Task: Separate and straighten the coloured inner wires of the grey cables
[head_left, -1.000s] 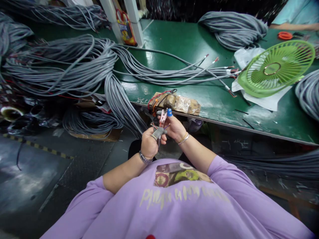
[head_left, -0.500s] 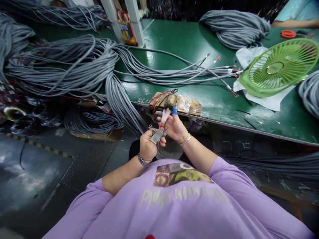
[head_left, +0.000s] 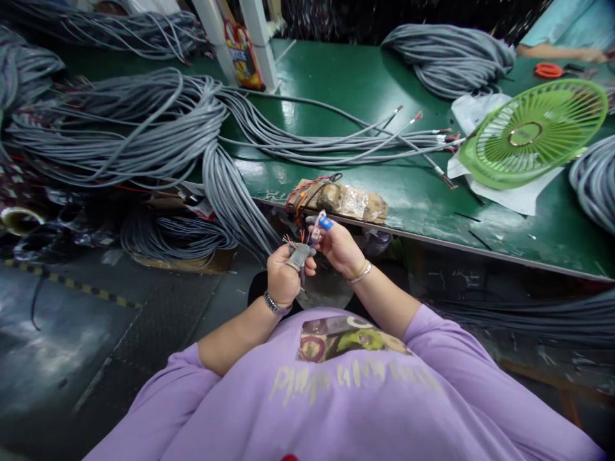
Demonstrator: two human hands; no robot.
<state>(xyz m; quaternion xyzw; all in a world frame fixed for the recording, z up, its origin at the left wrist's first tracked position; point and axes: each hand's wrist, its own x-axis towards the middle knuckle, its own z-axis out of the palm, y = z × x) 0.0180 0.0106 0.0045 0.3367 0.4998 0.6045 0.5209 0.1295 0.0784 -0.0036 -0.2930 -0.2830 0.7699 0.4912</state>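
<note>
Grey cable end, its coloured cores fanned upward for access, sits clamped in the left hand, fingers curled shut around it. At 2 o'clock, the right hand pinches a small tool, wrist bent inward, below the green surface.

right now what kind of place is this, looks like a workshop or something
Most likely a cable or wire-harness assembly workshop. Big bundles of grey cable cover a green workbench, and the left hand grips a cable end with bared coloured wires while the right hand works them.
</note>
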